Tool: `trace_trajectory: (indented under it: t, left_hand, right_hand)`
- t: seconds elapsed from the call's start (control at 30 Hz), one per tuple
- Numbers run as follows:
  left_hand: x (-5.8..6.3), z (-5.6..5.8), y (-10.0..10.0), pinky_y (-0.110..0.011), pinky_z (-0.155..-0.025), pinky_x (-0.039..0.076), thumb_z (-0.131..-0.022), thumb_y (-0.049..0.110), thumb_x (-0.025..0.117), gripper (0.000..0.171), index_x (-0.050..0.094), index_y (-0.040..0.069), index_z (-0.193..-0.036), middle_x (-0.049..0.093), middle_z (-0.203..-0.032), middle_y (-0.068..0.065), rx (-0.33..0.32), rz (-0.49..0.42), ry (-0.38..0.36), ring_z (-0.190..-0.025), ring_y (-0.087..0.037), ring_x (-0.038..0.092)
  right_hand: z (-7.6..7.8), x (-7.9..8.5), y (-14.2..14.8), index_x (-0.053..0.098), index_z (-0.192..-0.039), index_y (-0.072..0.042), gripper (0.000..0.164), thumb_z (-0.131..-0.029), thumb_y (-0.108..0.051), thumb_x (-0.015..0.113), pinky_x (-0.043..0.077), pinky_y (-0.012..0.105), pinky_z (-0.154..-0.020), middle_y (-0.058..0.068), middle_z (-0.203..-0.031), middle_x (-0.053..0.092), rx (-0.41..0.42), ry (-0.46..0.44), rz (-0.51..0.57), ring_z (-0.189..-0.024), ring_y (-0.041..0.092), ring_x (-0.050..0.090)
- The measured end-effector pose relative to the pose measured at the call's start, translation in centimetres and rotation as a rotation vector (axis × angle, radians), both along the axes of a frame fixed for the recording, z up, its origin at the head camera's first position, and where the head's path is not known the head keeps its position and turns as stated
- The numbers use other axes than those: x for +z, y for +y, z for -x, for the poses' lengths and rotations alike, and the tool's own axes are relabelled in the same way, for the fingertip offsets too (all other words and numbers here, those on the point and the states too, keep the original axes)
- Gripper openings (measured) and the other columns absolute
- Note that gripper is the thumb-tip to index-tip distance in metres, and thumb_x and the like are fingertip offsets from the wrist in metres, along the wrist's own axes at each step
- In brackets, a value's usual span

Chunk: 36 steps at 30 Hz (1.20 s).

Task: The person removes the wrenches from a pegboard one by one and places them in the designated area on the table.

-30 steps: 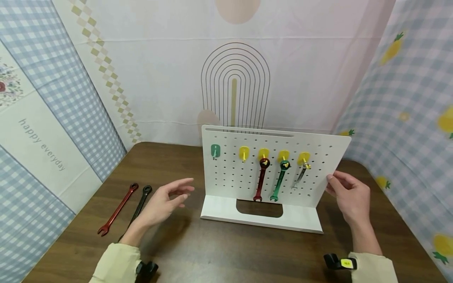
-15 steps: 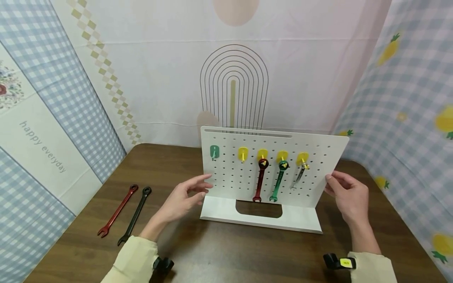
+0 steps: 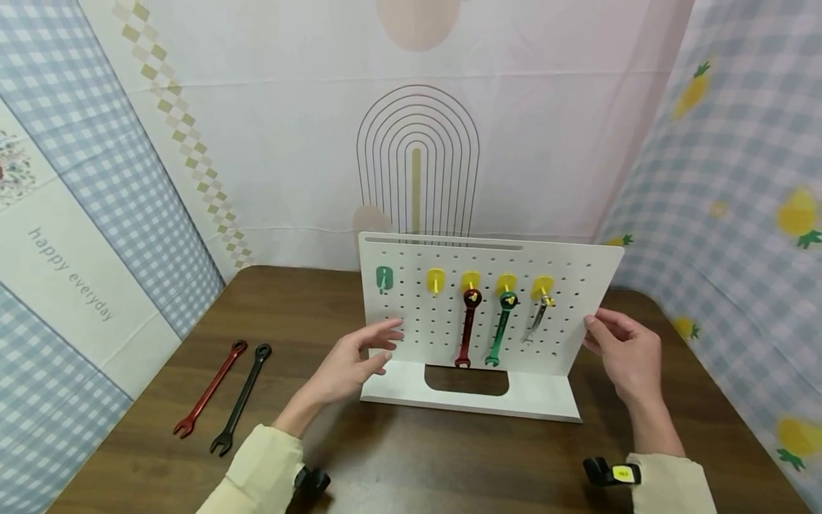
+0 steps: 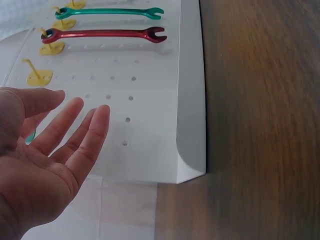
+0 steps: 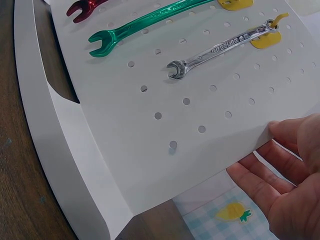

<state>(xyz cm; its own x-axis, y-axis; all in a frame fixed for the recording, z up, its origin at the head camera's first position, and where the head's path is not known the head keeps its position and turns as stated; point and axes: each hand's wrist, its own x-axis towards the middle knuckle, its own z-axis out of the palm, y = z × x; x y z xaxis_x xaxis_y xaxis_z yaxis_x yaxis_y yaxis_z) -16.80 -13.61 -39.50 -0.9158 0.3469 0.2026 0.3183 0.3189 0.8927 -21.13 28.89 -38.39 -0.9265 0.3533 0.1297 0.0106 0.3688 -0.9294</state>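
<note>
While our right hand [image 3: 632, 353] pinches the pegboard [image 3: 574, 307] by its right edge, our left hand [image 3: 343, 368], loosely spread and holding nothing, hangs before its left part. Should we tug unevenly, the pegboard might tip or skid on the bench [image 3: 424, 457], and that jolt could shake the green wrench [image 3: 501, 328] and silver wrench [image 3: 537, 318] off their hooks right of its middle.
</note>
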Motion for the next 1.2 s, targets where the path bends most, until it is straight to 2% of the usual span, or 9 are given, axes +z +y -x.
trace_trajectory:
  t: [0.27, 0.43, 0.63, 0.83, 1.2]
  left_hand:
    - [0.0, 0.2, 1.5, -0.028, -0.081, 0.062, -0.102, -0.002, 0.058, 0.054, 0.053, 0.01, -0.155, 0.065, -0.143, -0.022, -0.038, -0.011, -0.01, -0.129, -0.047, 0.062]
    - [0.0, 0.4, 2.0, -0.028, -0.081, 0.062, -0.103, -0.001, 0.057, 0.054, 0.053, 0.01, -0.155, 0.064, -0.144, -0.022, -0.056, -0.015, -0.004, -0.129, -0.046, 0.062]
    - [0.1, 0.5, 2.4, -0.027, -0.08, 0.062, -0.103, -0.001, 0.057, 0.054, 0.053, 0.012, -0.155, 0.064, -0.145, -0.02, -0.058, -0.001, -0.002, -0.129, -0.043, 0.063]
    - [0.1, 0.6, 2.6, -0.027, -0.08, 0.062, -0.103, -0.002, 0.057, 0.054, 0.053, 0.011, -0.155, 0.065, -0.143, -0.022, -0.066, -0.011, 0.006, -0.129, -0.045, 0.062]
    - [0.3, 0.6, 3.0, -0.025, -0.082, 0.061, -0.104, 0.001, 0.061, 0.053, 0.054, 0.013, -0.155, 0.064, -0.144, -0.018, -0.043, -0.001, 0.002, -0.13, -0.041, 0.062]
  right_hand:
    - [0.0, -0.1, 0.0, 0.069, -0.134, 0.001, 0.044, -0.102, -0.029, 0.071, 0.061, 0.017, -0.073, -0.02, -0.093, 0.066, 0.013, 0.026, 0.01, -0.08, -0.003, 0.07]
    - [0.0, -0.3, 0.1, 0.069, -0.132, 0.002, 0.043, -0.101, -0.027, 0.072, 0.061, 0.017, -0.073, -0.022, -0.091, 0.066, 0.02, 0.048, 0.012, -0.081, -0.001, 0.072]
    - [0.0, -0.3, 0.1, 0.069, -0.133, 0.002, 0.043, -0.101, -0.027, 0.072, 0.061, 0.018, -0.073, -0.021, -0.091, 0.066, 0.018, 0.049, 0.011, -0.082, 0.0, 0.073]
    - [0.0, -0.3, 0.1, 0.069, -0.133, 0.002, 0.043, -0.102, -0.028, 0.071, 0.061, 0.016, -0.073, -0.021, -0.092, 0.066, 0.015, 0.045, 0.007, -0.082, 0.0, 0.072]
    - [0.0, -0.3, 0.1, 0.07, -0.133, 0.001, 0.042, -0.102, -0.027, 0.071, 0.061, 0.017, -0.073, -0.02, -0.093, 0.066, 0.018, 0.056, -0.012, -0.082, 0.002, 0.073]
